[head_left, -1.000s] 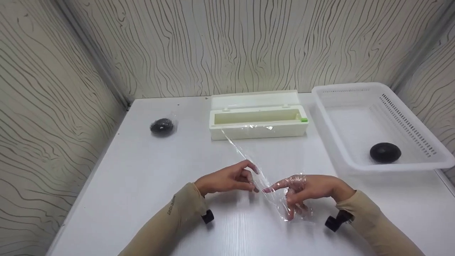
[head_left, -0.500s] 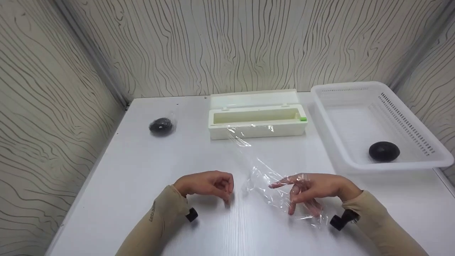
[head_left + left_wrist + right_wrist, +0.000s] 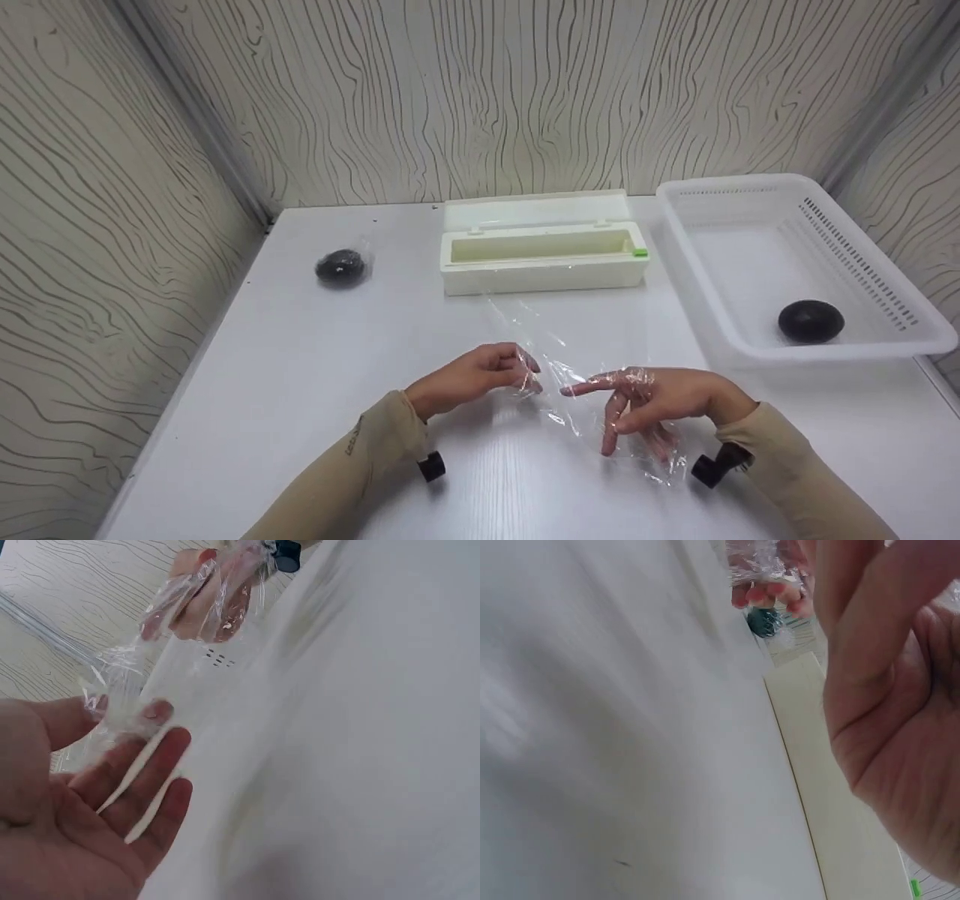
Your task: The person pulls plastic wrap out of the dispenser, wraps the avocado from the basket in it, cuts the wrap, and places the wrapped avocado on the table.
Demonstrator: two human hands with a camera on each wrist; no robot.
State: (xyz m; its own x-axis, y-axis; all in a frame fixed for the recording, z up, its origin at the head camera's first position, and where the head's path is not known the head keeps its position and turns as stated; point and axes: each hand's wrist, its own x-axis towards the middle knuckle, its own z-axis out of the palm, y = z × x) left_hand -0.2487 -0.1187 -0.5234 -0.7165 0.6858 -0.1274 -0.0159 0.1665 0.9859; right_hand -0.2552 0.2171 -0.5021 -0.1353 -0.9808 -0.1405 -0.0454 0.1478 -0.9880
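Note:
A sheet of clear plastic wrap (image 3: pixel 559 375) stretches from the front of a white wrap box (image 3: pixel 544 279) toward my hands. My right hand (image 3: pixel 660 401) has the wrap draped over its fingers, with the index finger pointing left and the others spread downward. At the sheet's left edge is my left hand (image 3: pixel 487 375). In the left wrist view, the wrap lies between its thumb and index fingertip, which stand apart, and the other fingers (image 3: pixel 161 765) are extended. The right wrist view shows the right palm (image 3: pixel 907 735) close up, its fingertips out of frame.
The wrap box's lid (image 3: pixel 536 210) stands open toward the back wall, and a green slider (image 3: pixel 640 253) sits at its right end. A white basket (image 3: pixel 705 300) on the right holds a dark oval object (image 3: pixel 811 321). Another dark oval (image 3: pixel 341 266), wrapped in film, lies at back left.
My left hand draws back left from the wrap, then returns right to its edge. The right hand stays nearly in place, and the sheet between the hands shifts and spreads.

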